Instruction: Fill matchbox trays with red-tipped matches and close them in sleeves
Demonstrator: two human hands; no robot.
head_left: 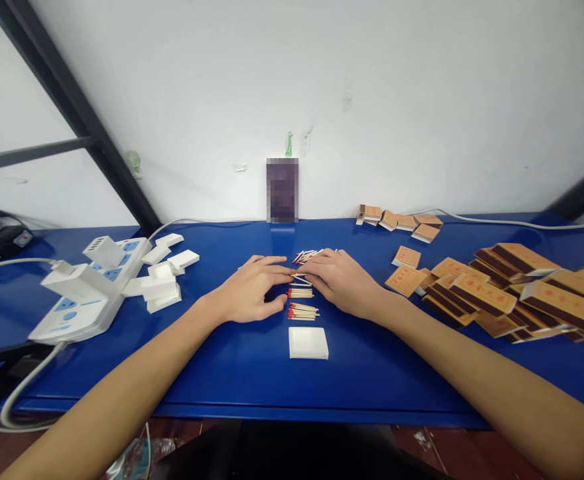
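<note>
My left hand lies low over the blue table with its fingers stretched and apart, the fingertips beside some red-headed matches. Opposite it, my right hand has its fingers together, and a match shows at their tips. Behind these fingers lies a loose pile of matches, partly covered by the hand. Nearer to me are a small row of matches and a second row, heads to the left. A white matchbox tray lies in front of them.
Several white trays are heaped at the left, beside a power strip with plugged-in chargers and cables. Orange matchbox sleeves pile up at the right, with a few more sleeves near the wall. A blurred dark rectangle stands at the back.
</note>
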